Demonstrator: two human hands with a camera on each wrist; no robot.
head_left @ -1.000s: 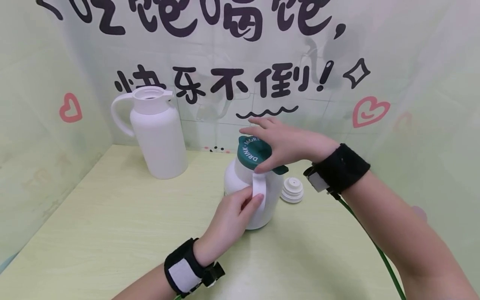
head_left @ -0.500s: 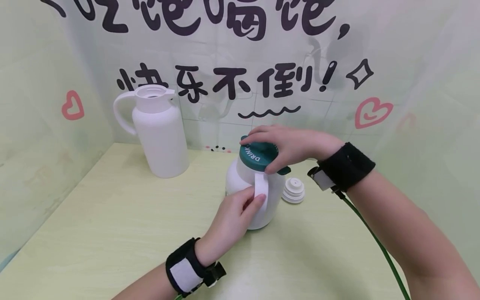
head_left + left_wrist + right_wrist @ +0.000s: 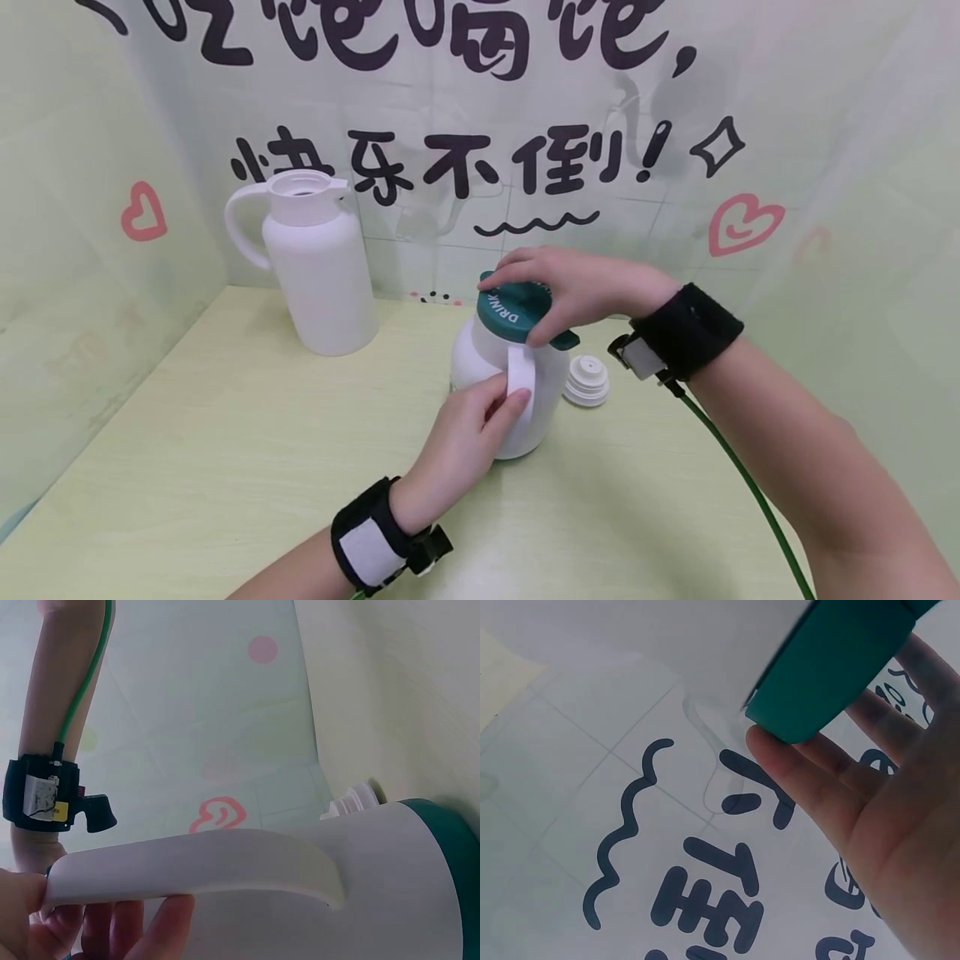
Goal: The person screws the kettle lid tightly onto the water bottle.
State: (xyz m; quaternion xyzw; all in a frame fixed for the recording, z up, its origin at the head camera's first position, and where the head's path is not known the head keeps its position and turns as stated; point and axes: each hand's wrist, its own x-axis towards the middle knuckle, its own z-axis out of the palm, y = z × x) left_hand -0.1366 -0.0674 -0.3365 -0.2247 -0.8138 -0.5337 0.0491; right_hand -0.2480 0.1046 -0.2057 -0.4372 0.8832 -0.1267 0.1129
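A white thermos jug [image 3: 545, 400] with a teal lid [image 3: 498, 321] stands upright on the table. My left hand [image 3: 453, 437] grips its white handle [image 3: 520, 367]; the left wrist view has the fingers wrapped under that handle [image 3: 202, 862]. From above, my right hand [image 3: 581, 287] holds the lid, fingers over the far side and thumb on the near edge. Fingertips [image 3: 769, 746] meet the rim of the teal lid [image 3: 825, 682] in the right wrist view. Part of the lid's "DRINK" lettering shows; the rest is hidden by the hand.
A taller white jug [image 3: 318, 275], open at the top, stands at the back left. Just right of the thermos jug lies a white ridged stopper [image 3: 587, 382]. A printed cloth [image 3: 420, 225] hangs behind the pale wooden table [image 3: 225, 467]. A green cable [image 3: 750, 475] trails from the right wrist.
My right hand has come down from hovering with spread fingers, and its fingers have closed round the teal lid. My left hand stays on the handle.
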